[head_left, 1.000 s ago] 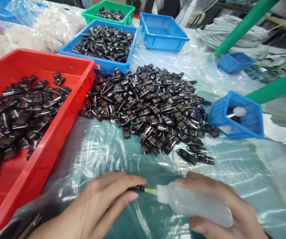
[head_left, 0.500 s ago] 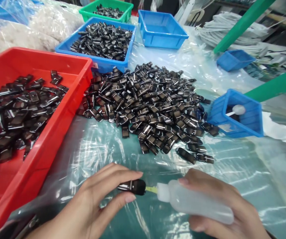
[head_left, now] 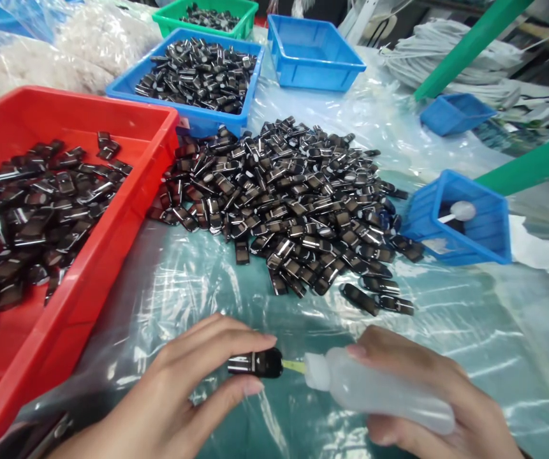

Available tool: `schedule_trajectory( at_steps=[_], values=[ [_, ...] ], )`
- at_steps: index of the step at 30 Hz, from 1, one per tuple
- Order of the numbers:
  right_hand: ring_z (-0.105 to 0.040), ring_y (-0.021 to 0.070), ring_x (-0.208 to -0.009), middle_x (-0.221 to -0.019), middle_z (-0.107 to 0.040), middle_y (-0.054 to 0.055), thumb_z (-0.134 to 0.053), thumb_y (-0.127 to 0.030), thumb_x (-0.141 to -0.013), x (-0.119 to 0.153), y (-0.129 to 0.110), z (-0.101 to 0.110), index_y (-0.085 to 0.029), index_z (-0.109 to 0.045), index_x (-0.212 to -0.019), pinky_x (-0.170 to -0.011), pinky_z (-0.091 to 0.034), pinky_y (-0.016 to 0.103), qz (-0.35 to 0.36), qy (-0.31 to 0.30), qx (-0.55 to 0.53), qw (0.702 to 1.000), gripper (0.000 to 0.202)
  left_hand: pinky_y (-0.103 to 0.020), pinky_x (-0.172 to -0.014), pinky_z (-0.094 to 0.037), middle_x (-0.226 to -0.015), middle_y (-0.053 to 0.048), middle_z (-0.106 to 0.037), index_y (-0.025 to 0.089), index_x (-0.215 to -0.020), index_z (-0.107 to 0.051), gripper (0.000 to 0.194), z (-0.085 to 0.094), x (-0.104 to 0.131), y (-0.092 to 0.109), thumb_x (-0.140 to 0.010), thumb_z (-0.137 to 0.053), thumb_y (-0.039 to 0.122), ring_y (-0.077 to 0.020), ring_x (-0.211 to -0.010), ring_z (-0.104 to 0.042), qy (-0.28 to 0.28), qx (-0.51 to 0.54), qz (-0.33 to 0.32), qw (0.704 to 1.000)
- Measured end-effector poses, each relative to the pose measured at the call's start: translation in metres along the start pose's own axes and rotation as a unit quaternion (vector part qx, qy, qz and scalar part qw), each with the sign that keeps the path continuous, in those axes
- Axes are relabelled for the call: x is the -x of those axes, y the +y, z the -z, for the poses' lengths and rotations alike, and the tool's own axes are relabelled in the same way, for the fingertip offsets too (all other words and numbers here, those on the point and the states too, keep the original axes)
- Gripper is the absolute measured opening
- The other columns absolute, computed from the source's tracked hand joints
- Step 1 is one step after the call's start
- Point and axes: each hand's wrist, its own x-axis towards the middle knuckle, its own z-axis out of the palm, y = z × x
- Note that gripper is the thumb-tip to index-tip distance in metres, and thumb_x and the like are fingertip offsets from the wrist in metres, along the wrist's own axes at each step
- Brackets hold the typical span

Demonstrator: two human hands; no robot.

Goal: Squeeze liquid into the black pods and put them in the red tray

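Note:
Between thumb and fingers, my left hand [head_left: 197, 376] pinches a small glossy black plastic casing [head_left: 267, 363] just above the table. My right hand [head_left: 437, 389] is wrapped round a translucent white squeeze bottle [head_left: 384, 387], lying nearly level. The bottle's yellow-green tip [head_left: 294, 366] points left and meets the right end of the casing; whether it goes inside I cannot tell. Beyond my hands lies a big pile of similar black casings [head_left: 293, 197], with a few loose ones [head_left: 359, 298] at its near edge.
At left stands a red tray [head_left: 106, 255] part-filled with casings. Behind the pile are a blue tray [head_left: 255, 89] full of black pieces, a green tray [head_left: 250, 22] and another blue tray [head_left: 319, 76]. A small blue bin [head_left: 475, 245] holding a white spoon [head_left: 463, 210] sits right, near green bars [head_left: 537, 162].
The casing and the bottle have shifted very slightly to the right in the picture, as has most of the scene. Both hands keep the same hold.

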Motion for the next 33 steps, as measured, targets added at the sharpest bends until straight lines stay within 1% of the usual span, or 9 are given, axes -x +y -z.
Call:
schedule_trajectory(
  at_steps=[7,14,18,20,23,26,29,31,33],
  values=[
    [-0.072,0.0194,-0.076,-0.088,-0.073,-0.001,-0.065,-0.05,-0.081,-0.006,-0.002,0.002,-0.038,-0.063,-0.111,-0.064,-0.059,0.025,0.033,-0.006,0.019,0.999,0.033,-0.018,-0.084,-0.05,-0.109,0.003,-0.066,0.031,-0.122,-0.053,0.032,0.002,-0.002,-0.005,-0.093,-0.059,0.019,-0.0129,-0.098,-0.063,-0.003,0.015,-0.024,1.0],
    [-0.074,0.0218,-0.077,-0.091,-0.076,-0.001,-0.066,-0.058,-0.076,-0.001,0.001,0.0,-0.041,-0.064,-0.11,-0.067,-0.062,0.028,0.008,0.012,0.023,1.0,0.038,-0.017,-0.084,-0.05,-0.108,0.004,-0.065,0.032,-0.12,-0.054,0.028,0.002,0.002,0.0,-0.094,-0.057,0.022,-0.0116,-0.097,-0.063,0.001,-0.009,-0.019,1.0],
    [-0.074,0.0208,-0.079,-0.098,-0.076,0.0,-0.066,-0.05,-0.079,0.002,0.005,0.001,-0.041,-0.061,-0.116,-0.06,-0.062,0.022,-0.026,0.014,0.04,0.999,0.038,-0.019,-0.086,-0.049,-0.11,0.004,-0.064,0.032,-0.121,-0.054,0.029,0.006,0.001,-0.002,-0.095,-0.055,0.02,-0.0123,-0.1,-0.062,0.026,-0.04,-0.016,0.999],
    [-0.073,0.0227,-0.091,-0.11,-0.074,0.001,-0.064,-0.046,-0.082,0.001,0.008,0.0,-0.04,-0.058,-0.122,-0.07,-0.063,0.027,-0.045,0.013,0.055,0.997,0.041,-0.02,-0.087,-0.049,-0.111,0.004,-0.064,0.033,-0.12,-0.054,0.029,0.008,-0.001,-0.003,-0.094,-0.055,0.019,-0.013,-0.103,-0.061,0.062,-0.059,-0.003,0.996],
    [-0.068,0.0218,-0.106,-0.119,-0.07,0.002,-0.061,-0.036,-0.087,-0.002,0.015,-0.006,-0.038,-0.053,-0.125,-0.09,-0.056,0.032,-0.069,0.014,-0.01,0.997,0.039,-0.02,-0.085,-0.05,-0.109,0.005,-0.065,0.034,-0.117,-0.055,0.027,0.011,-0.005,-0.003,-0.094,-0.056,0.021,-0.0133,-0.103,-0.062,0.098,-0.069,0.022,0.993],
    [-0.067,0.018,-0.107,-0.117,-0.07,0.002,-0.063,-0.027,-0.086,-0.006,0.02,-0.016,-0.034,-0.054,-0.12,-0.09,-0.055,0.027,-0.072,0.043,-0.08,0.993,0.036,-0.021,-0.083,-0.051,-0.109,0.005,-0.067,0.033,-0.116,-0.055,0.024,0.01,-0.006,-0.002,-0.095,-0.052,0.022,-0.0134,-0.101,-0.064,0.12,-0.058,0.03,0.991],
    [-0.063,0.0204,-0.112,-0.121,-0.065,0.005,-0.065,-0.025,-0.085,-0.007,0.02,-0.025,-0.03,-0.052,-0.121,-0.094,-0.053,0.033,-0.074,0.07,-0.072,0.992,0.039,-0.022,-0.082,-0.052,-0.11,0.004,-0.067,0.033,-0.115,-0.055,0.024,0.008,-0.005,-0.001,-0.095,-0.052,0.022,-0.0141,-0.1,-0.064,0.143,-0.056,0.031,0.988],
    [-0.06,0.022,-0.111,-0.119,-0.062,0.007,-0.067,-0.023,-0.082,-0.006,0.016,-0.029,-0.028,-0.05,-0.122,-0.093,-0.052,0.036,-0.046,0.144,-0.04,0.988,0.044,-0.022,-0.082,-0.052,-0.11,0.004,-0.067,0.033,-0.115,-0.055,0.023,0.006,-0.005,-0.001,-0.095,-0.053,0.022,-0.0144,-0.1,-0.064,0.149,-0.053,0.035,0.987],
    [-0.061,0.0198,-0.1,-0.103,-0.061,0.003,-0.07,-0.014,-0.078,-0.002,0.007,-0.033,-0.027,-0.052,-0.116,-0.086,-0.052,0.032,0.02,0.234,-0.003,0.972,0.044,-0.022,-0.084,-0.051,-0.11,0.004,-0.067,0.033,-0.115,-0.055,0.022,0.006,-0.004,-0.002,-0.095,-0.053,0.023,-0.0144,-0.102,-0.063,0.146,-0.041,0.041,0.988]
  ],
)
